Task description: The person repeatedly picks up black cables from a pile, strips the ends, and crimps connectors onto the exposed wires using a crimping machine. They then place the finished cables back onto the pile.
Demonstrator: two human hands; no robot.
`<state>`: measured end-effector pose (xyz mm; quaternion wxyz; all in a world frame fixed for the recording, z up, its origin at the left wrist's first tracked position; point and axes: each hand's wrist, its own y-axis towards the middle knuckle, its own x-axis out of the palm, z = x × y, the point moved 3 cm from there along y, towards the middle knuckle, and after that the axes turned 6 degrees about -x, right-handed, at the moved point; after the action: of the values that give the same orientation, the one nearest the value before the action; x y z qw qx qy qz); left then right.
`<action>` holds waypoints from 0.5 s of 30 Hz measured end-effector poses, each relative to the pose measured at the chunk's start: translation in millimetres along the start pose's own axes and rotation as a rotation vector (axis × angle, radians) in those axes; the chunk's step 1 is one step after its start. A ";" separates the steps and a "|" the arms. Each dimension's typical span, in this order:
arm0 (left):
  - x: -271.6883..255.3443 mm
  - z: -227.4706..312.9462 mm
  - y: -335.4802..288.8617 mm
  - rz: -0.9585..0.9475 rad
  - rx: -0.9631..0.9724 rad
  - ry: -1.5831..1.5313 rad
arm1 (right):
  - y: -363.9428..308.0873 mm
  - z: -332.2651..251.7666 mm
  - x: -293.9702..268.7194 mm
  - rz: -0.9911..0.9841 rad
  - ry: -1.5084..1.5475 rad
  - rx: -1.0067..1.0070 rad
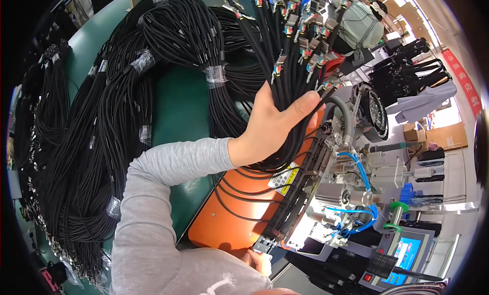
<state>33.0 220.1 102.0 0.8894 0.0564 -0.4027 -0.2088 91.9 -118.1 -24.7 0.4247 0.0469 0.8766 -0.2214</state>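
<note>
My left hand reaches across from the lower left in a grey sleeve. Its fingers are wrapped round a thick bundle of black cables, with the thumb lying over them. The upper ends of this bundle carry metal connectors and short coloured wires. Below the hand, several loose cable loops hang over the orange machine cover. My right hand is low in the picture, at the near end of the machine beside a small metal block. Its fingers are bent together; what they hold is hidden.
Tied black cable coils cover much of the green table on the left. Right of the orange cover stand machine cylinders with blue air hoses, a reel and a control screen. A cloth-covered chair-like shape lies beyond.
</note>
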 end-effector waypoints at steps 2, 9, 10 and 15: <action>1.3 -0.3 -1.3 -0.012 -0.004 0.003 | -0.3 3.4 3.2 0.050 -0.013 -0.029; -7.9 0.4 -4.3 -0.026 -0.010 -0.041 | 0.3 -17.2 8.3 0.463 0.005 -0.248; -6.2 0.1 -4.2 -0.032 0.006 -0.049 | 1.4 -15.3 9.1 0.451 -0.010 -0.255; 4.6 -7.1 3.0 -0.033 0.012 0.281 | 7.2 -31.3 10.8 0.746 0.096 -0.367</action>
<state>41.9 220.5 101.2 0.9332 0.0970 -0.2742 -0.2111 64.3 -99.4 -18.5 0.4357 0.2950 0.8433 0.1099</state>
